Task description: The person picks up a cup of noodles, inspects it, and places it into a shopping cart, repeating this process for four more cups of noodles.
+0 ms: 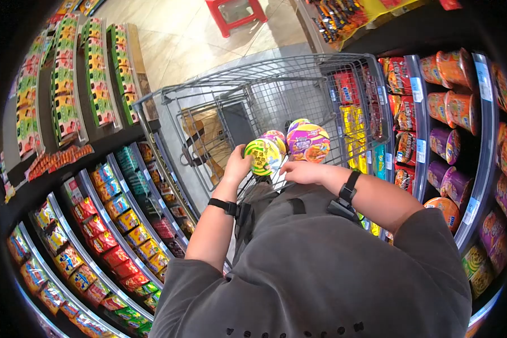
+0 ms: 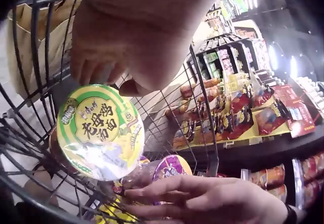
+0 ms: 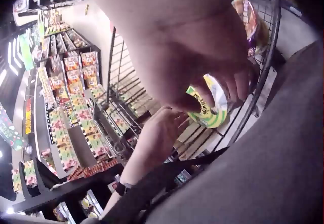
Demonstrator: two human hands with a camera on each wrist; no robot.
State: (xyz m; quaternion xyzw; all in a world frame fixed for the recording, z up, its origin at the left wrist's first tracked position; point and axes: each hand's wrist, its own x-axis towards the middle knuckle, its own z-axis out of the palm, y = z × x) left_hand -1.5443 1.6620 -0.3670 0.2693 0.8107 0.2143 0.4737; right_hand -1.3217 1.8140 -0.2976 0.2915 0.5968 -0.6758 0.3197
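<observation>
A green-and-yellow noodle cup [image 1: 262, 157] is at the near side of a wire shopping cart [image 1: 298, 62], its printed lid facing up. My left hand [image 1: 239, 164] holds this cup at its left edge; the left wrist view shows the fingers [image 2: 98, 71] bent at the lid's upper rim. My right hand [image 1: 303, 172] is at the cup's right, fingers [image 2: 167, 196] extended and loosely bent in the left wrist view. Whether they touch the cup [image 2: 101, 133] is unclear. A purple noodle cup [image 1: 308, 143] and other cups lie close beyond the hands.
Shelves of bagged noodles [image 1: 118, 205] line the left, and shelves with cups and red packs [image 1: 453, 107] the right. Inside the cart are a dark panel [image 1: 238, 123] and, seen through its wires, a brown paper bag [image 2: 23, 51]. A red stool [image 1: 236, 14] stands ahead.
</observation>
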